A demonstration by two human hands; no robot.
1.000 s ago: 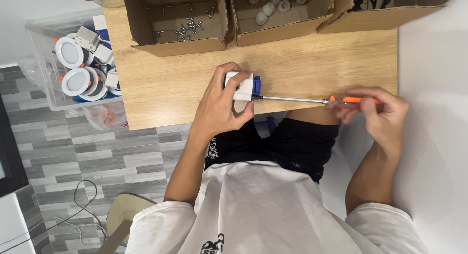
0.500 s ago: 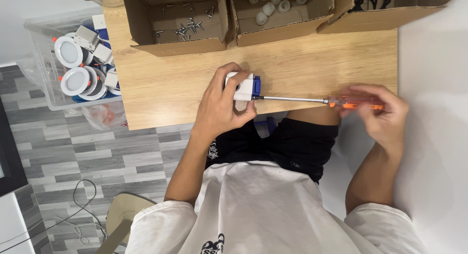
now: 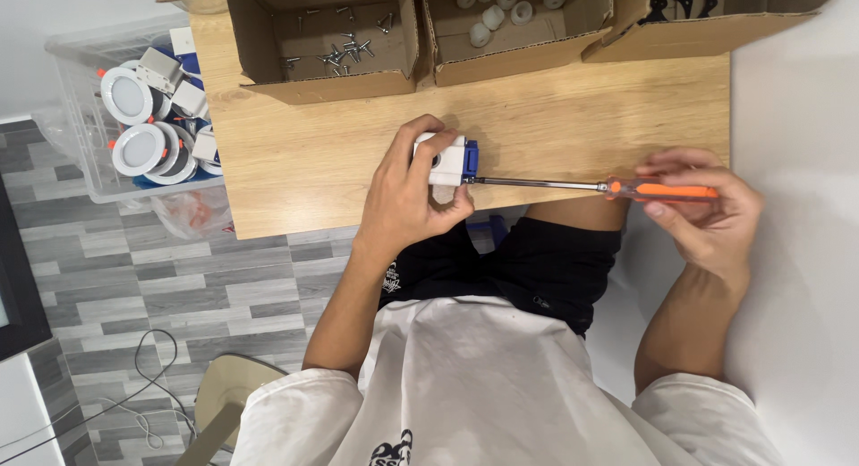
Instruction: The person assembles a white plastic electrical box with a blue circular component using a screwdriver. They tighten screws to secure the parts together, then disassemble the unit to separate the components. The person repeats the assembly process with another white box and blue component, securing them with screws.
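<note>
Lap: the person sits at the table edge in dark shorts and a white shirt, soft creased cloth, over a grey plank-pattern floor.
Left hand: the left hand (image 3: 407, 202) is closed around a small white box (image 3: 440, 160) with a blue end piece, pressing it to the wooden table (image 3: 573, 130) near the front edge.
Right hand: the right hand (image 3: 707, 217) is curled shut on the orange handle of a screwdriver (image 3: 591, 187), out past the table's right side.
Tool: a thin, shiny metal shaft lies level, with its tip at the box's blue end.
Progress: judging by this, the fastening is mid-way, with the tip engaged; I cannot tell how far in the screw sits.
Table: pale, smooth wood grain.
Boxes: a brown cardboard box of screws (image 3: 335, 41) sits at the far edge, beside a box of white round parts (image 3: 501, 9).
Bin: a clear plastic bin (image 3: 134, 117) on the left holds round white lamps with orange clips, seemingly finished units.
</note>
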